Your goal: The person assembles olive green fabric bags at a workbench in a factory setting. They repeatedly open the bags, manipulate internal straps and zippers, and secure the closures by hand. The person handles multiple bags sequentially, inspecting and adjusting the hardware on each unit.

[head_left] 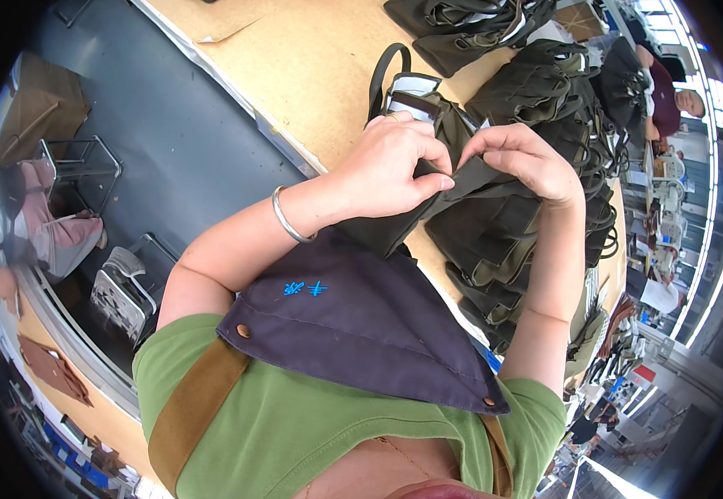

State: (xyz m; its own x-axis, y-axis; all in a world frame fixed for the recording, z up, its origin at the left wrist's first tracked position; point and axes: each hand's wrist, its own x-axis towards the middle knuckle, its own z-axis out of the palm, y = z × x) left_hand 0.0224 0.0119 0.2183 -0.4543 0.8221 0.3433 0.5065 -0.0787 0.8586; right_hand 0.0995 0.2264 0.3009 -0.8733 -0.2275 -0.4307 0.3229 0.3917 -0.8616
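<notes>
A dark olive fabric bag (456,131) lies in front of me at the table's edge, with a black strap loop (378,79) standing up at its far end. White and dark pieces show in its upper part. My left hand (391,166) is closed on the bag, its thumb and forefinger pinching a fabric edge. Opposite it, my right hand (532,162) pinches the same edge with bent fingers. The fingertips of both hands nearly meet. Part of the bag hangs down toward my dark apron (361,324). Whatever small detail sits between the fingertips is too small to make out.
Heaps of similar dark bags (495,233) cover the table (295,50) to the right and far side. A metal-framed chair (124,287) and a stool (87,162) stand on the left. Another person (669,108) is at the far right.
</notes>
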